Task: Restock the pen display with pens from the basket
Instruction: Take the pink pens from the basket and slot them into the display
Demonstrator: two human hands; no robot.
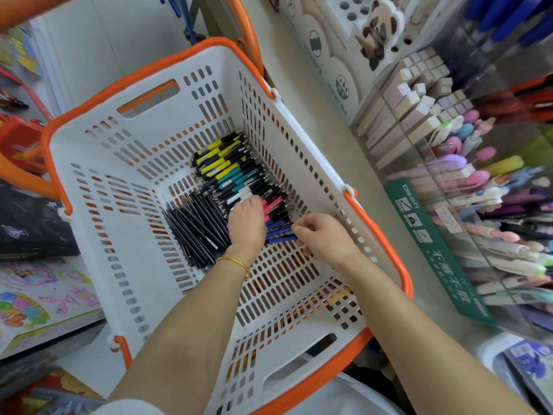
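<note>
Head view, single entry.

1. Basket (89, 181): white slotted plastic with an orange rim and handles. I see it standing beside the shelf counter, left of the pen display (484, 211).
2. Stock in the basket: all pens lie on the floor at the right wall.
   - Yellow-and-black pens (215, 160) lie at the far end of the row.
   - Teal pens (239, 178) come next.
   - After them come a white pen (239, 196), pink pens (273, 205) and blue pens (279, 235), which lie nearest me.
   - A loose heap of thin black pens (194, 229) lies just left of the row.
3. Left hand (247, 220): knuckles up, with a gold bracelet (236, 263) on the wrist. Its fingers curl down into the row where the white and pink pens meet. I cannot tell whether it grips any of them.
4. Right hand (323, 238): fingers curled narrow, with the thumb and forefinger pinching the ends of the blue pens.
5. Pen display: clear compartments holding pastel pens that stand tilted. A green label strip (434, 250) runs along its front.
6. Beyond the display: a block of square pastel pens (413, 115) and a panda holder (380, 28).
</note>
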